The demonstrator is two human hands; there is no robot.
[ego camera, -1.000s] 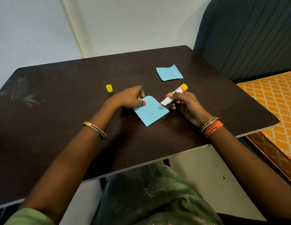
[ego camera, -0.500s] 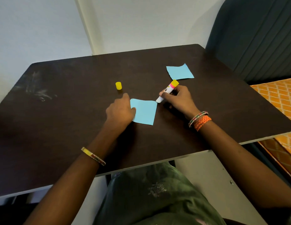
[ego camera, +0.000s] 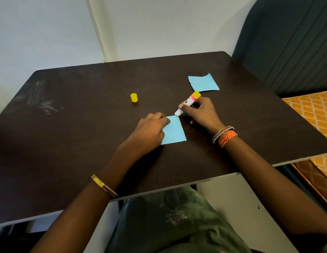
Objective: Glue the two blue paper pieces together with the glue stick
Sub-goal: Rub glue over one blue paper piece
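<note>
A blue paper piece (ego camera: 174,131) lies flat near the middle of the dark table (ego camera: 76,136). My left hand (ego camera: 149,130) presses on its left edge and covers that side. My right hand (ego camera: 200,112) grips the uncapped glue stick (ego camera: 188,103), tilted with its white tip touching the paper's top corner and its yellow end pointing up and away. A second blue paper piece (ego camera: 202,83) lies farther back on the right, apart from both hands.
The glue stick's yellow cap (ego camera: 134,97) stands on the table behind my left hand. Pale scuff marks (ego camera: 40,101) show at the far left. A dark padded seat back (ego camera: 290,42) and orange patterned cushion (ego camera: 316,114) border the table's right side.
My left hand has turned the near paper and shifted from its far edge to its left side. The glue stick's tip has stayed at the paper's far right edge, now its top corner.
</note>
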